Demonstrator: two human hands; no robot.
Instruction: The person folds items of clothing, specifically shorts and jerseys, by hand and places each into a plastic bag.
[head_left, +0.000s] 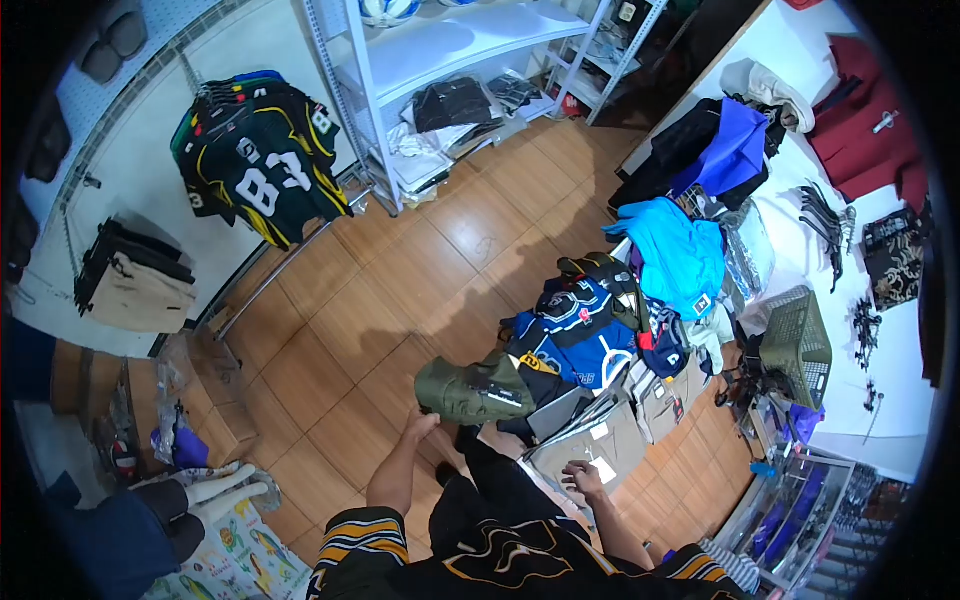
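Observation:
My left hand (427,420) grips the near left corner of an olive green folded garment (470,390) with small pale lettering. The garment's right end lies over the edge of the clothes pile. My right hand (582,478) hovers over or touches folded khaki trousers (560,462) with a white tag; its fingers are apart, and I see nothing held in them. Beyond are more khaki trousers (665,400), a blue jersey (575,330) and a bright blue garment (672,255). The fingertips of my left hand are partly hidden by the olive cloth.
Dark jerseys numbered 83 (265,160) hang on the left wall, above folded trousers on hangers (140,285). White shelving (470,60) stands ahead. At right are a green plastic basket (797,345) and a glass case (800,520). A mannequin's legs (225,485) are at lower left.

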